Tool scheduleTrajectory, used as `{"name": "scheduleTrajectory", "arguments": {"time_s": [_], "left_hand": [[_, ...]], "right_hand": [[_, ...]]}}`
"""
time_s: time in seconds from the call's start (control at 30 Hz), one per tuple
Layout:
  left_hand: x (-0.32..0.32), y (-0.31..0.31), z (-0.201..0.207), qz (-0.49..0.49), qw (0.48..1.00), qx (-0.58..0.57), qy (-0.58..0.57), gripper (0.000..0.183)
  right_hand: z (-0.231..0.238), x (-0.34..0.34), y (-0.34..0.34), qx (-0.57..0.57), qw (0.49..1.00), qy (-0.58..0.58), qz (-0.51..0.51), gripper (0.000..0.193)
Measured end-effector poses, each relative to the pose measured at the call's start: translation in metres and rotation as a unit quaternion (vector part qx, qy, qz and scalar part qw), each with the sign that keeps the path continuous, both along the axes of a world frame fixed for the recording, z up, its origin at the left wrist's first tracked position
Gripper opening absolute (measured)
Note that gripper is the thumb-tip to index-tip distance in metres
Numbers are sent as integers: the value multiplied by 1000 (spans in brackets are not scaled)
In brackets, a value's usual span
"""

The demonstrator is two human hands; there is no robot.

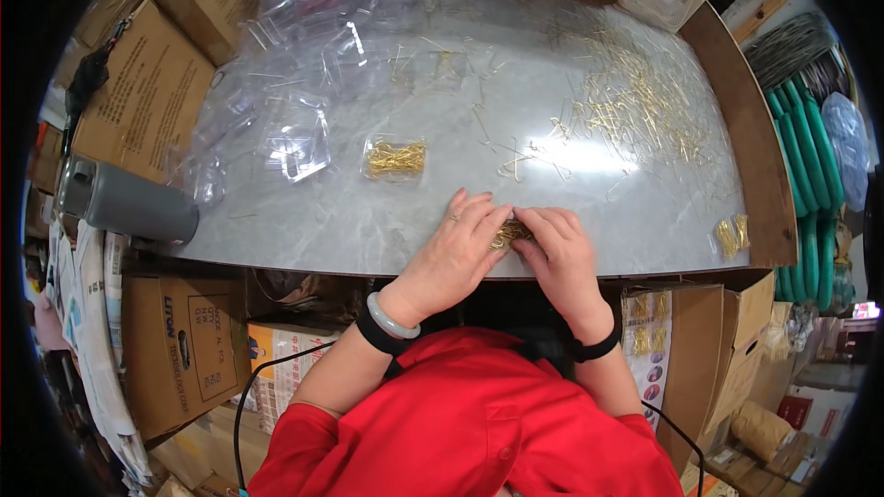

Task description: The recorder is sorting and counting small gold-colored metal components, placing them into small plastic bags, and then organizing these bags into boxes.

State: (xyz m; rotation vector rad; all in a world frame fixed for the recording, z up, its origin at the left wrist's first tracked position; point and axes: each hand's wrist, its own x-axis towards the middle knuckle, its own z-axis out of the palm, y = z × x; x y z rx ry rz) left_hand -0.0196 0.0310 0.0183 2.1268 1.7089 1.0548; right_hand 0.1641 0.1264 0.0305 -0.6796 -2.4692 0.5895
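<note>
At the table's near edge, both my hands close around a small cluster of gold wire hooks (509, 232). My left hand (454, 244) pinches it from the left, and my right hand (559, 253) grips the right side with thumb and fingers. My fingers hide most of the cluster, so I cannot tell whether it sits in a clear box. Just beyond my left hand, a clear plastic box (396, 158) lies filled with similar gold hooks. Farther right, a loose heap of gold wire hooks (645, 97) spreads over the grey table (350, 230).
Many clear plastic packages (304, 46) pile up at the far left. A grey bottle (133, 202) lies at the left edge beside cardboard boxes (143, 83). Another hook pack (733, 236) rests near the right corner, by a brown cardboard border (748, 120).
</note>
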Motion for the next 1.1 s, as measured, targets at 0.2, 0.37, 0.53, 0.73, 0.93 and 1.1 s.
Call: {"name": "scheduleTrajectory", "arguments": {"time_s": [0.2,0.37,0.53,0.73,0.93,1.1], "left_hand": [[-1,-1,6,-11,999,-5,-46,71],[-4,-5,7,-21,992,4,-123,72],[-12,-5,3,13,969,-16,-245,67],[-18,-5,3,3,974,-17,-224,66],[-19,-1,5,-60,988,-58,-128,68],[-16,1,8,-75,989,-82,-99,72]], "right_hand": [[0,-9,-11,26,1000,-1,0,46],[-1,-9,-7,39,998,-7,57,44],[3,-4,-10,50,995,33,85,37],[4,-4,-15,93,989,16,112,22],[-7,2,-19,123,986,43,105,20],[-7,-2,-24,114,991,29,62,19]]}}
